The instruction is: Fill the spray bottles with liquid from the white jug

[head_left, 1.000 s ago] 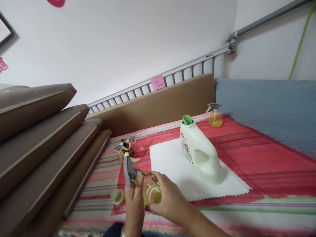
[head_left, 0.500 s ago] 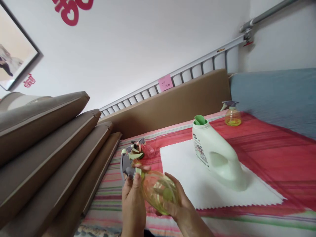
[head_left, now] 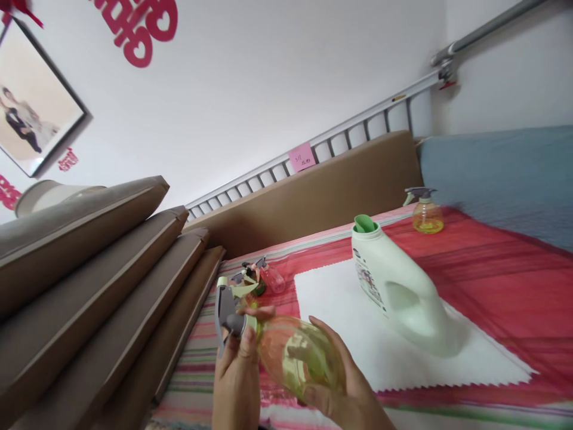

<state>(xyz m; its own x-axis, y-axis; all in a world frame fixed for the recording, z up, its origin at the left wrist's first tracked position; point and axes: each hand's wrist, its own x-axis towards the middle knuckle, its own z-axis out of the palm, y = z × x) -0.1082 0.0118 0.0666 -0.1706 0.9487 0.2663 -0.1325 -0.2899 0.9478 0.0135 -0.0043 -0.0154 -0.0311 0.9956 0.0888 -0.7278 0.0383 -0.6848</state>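
Observation:
I hold a clear yellow-green spray bottle (head_left: 295, 355) on its side, low in the middle of the view. My right hand (head_left: 347, 391) cups the bottle's round body from below, fingers wrapped round it. My left hand (head_left: 237, 373) grips the grey trigger head (head_left: 226, 313) at the neck, thumb and fingers closed on it. A little liquid sits in the bottle. Behind them lie two small spray bottles (head_left: 264, 278), one pinkish, on the striped cloth.
A pale green detergent jug (head_left: 398, 286) with a green spout stands on a white cloth (head_left: 358, 334) over a red sheet (head_left: 501, 280). Another yellow spray bottle (head_left: 425, 212) stands far right. Brown cushions (head_left: 89, 280) stack at the left; a brown headboard (head_left: 313, 194) and a metal rail run behind.
Both hands have lifted the spray bottle up and nearer to me, tilting it more onto its side. The camera has tipped upward, showing more of the wall.

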